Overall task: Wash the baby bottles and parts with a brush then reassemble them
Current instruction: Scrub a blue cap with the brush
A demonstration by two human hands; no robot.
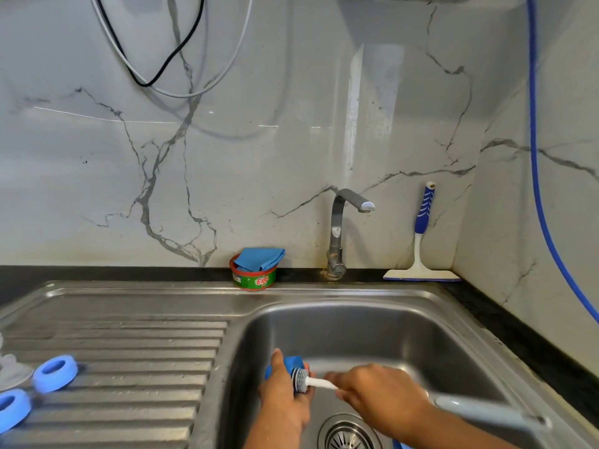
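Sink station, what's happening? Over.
Left hand grips blue bottle part. Right hand holds brush against it. Two blue rings on drainboard. Nothing blocking.

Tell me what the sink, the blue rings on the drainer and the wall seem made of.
The sink looks like brushed stainless steel: grey metallic sheen, pressed drainer ribs. The blue rings are likely moulded plastic, matte and evenly coloured. The wall is glossy marble-look tile or stone; grey veins and reflections show, but not which.
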